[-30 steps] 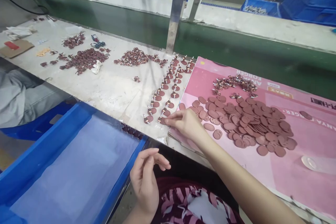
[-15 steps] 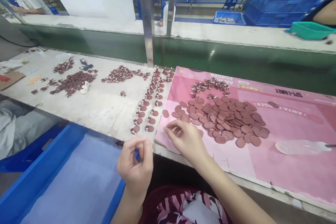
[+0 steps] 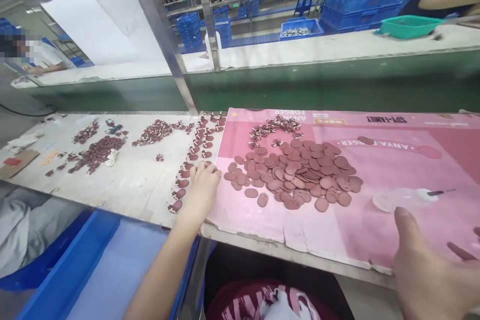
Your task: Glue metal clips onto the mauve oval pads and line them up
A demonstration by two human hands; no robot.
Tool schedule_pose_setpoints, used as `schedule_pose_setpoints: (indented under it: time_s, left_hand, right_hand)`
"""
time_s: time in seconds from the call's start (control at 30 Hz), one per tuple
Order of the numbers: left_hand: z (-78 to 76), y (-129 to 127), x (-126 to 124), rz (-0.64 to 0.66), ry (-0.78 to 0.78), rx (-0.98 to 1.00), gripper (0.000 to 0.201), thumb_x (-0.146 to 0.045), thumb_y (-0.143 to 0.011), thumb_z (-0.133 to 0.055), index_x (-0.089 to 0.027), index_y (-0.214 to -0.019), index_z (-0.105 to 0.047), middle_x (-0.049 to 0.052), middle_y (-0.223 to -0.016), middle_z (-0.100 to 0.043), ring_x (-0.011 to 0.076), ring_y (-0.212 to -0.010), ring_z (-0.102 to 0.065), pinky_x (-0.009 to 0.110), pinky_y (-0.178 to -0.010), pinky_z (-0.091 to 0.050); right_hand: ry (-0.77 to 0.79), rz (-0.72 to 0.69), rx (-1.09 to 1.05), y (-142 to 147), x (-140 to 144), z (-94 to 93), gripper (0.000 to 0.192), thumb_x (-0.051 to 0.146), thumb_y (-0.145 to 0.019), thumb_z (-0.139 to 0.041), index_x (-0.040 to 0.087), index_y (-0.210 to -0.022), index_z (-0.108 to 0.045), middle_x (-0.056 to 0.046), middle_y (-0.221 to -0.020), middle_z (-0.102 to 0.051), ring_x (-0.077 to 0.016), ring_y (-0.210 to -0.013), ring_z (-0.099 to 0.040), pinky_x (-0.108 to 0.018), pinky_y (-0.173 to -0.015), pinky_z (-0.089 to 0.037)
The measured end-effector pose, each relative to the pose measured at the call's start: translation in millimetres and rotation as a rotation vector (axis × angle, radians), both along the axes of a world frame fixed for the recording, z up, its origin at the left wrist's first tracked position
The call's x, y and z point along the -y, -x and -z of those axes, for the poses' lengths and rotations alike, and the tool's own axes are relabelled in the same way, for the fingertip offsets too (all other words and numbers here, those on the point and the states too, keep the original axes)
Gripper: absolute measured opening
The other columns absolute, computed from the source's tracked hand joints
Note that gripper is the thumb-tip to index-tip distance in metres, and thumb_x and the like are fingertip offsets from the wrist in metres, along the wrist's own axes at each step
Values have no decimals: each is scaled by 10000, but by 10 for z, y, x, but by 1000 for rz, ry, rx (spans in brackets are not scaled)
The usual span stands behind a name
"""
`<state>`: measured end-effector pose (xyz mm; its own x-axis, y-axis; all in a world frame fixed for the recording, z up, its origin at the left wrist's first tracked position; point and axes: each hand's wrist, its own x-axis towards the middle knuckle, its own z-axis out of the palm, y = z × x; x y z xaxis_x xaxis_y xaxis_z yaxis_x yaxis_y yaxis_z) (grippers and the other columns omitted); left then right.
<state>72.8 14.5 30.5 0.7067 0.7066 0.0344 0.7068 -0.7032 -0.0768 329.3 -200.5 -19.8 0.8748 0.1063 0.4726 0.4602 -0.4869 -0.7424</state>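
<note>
Now the left hand [image 3: 202, 182], fingers flat and open, rests on the row of finished pieces [image 3: 187, 170]; right hand [image 3: 431, 275] hovers open, empty, near the clear bottle [image 3: 405, 199], which wants a firm grasp.

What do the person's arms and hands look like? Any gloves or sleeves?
Both are bare. The left hand has no glove, ring or watch, and its forearm shows no sleeve. The right hand is bare too, no glove. A dark red, pink-and-white patterned garment shows below.

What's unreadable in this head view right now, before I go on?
- Right hand: cut off by the bottom and right edges; its fingertips are out of frame.
- Left hand: its fingertips cover the nearest pieces in the rows, so any grip is hidden.
- Small assembled pieces behind the brown discs: too small to make out.
- Clear bottle: blurred, contents unclear.
</note>
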Motion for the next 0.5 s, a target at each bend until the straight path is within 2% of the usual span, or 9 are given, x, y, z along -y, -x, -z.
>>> schedule_pose_setpoints:
  time_s: [0.07,0.1,0.2,0.3,0.4,0.5]
  left_hand:
    - [-36,0,0,26,-14,-68,306,10,-846,-438,-141,-972,-672,142,-1033,-662,309,-1001,-513,457,-834,-371]
    - [-54,-5,-4,34,-20,-91,317,14,-850,-427,-137,-996,-664,144,-1040,-657,305,-1007,-513,449,-839,-368]
    - [-88,-38,-51,55,-11,-111,289,-23,-881,-420,-155,-981,-657,131,-1006,-662,294,-1002,-518,416,-817,-368]
    - [-102,-86,-117,49,8,-82,263,-36,-886,-425,-162,-909,-655,118,-928,-678,287,-947,-532,399,-788,-370]
    - [-136,-101,-141,2,12,46,296,-26,-886,-407,-171,-956,-656,116,-958,-686,282,-945,-538,388,-764,-371]
    - [-214,-35,-138,-19,-9,196,373,3,-867,-403,-208,-1059,-645,104,-1094,-669,273,-1043,-525,390,-784,-362]
  right_hand:
    - [-66,77,-224,30,-29,-68,991,397,-525,-872,287,-1381,-385,-254,-1369,-448,-412,-1178,-525,-485,-703,-518]
    - [-49,78,-361,44,-50,-113,969,404,-511,-874,258,-1359,-430,-247,-1340,-497,-412,-1141,-561,-472,-718,-525]
    - [87,8,-612,20,-100,-213,695,475,-591,-804,222,-1196,-576,-211,-1228,-609,-416,-1074,-609,-481,-779,-507]
    - [161,-27,-639,-62,-111,-231,424,514,-652,-734,242,-954,-616,-194,-1105,-669,-391,-1050,-628,-446,-772,-500]
    - [243,-28,-626,-92,-120,-243,340,499,-666,-706,263,-863,-562,-187,-1066,-675,-370,-1025,-642,-414,-726,-498]
    - [233,13,-653,-51,-159,-289,321,461,-664,-705,276,-813,-489,-175,-1063,-673,-367,-1039,-640,-418,-768,-491]
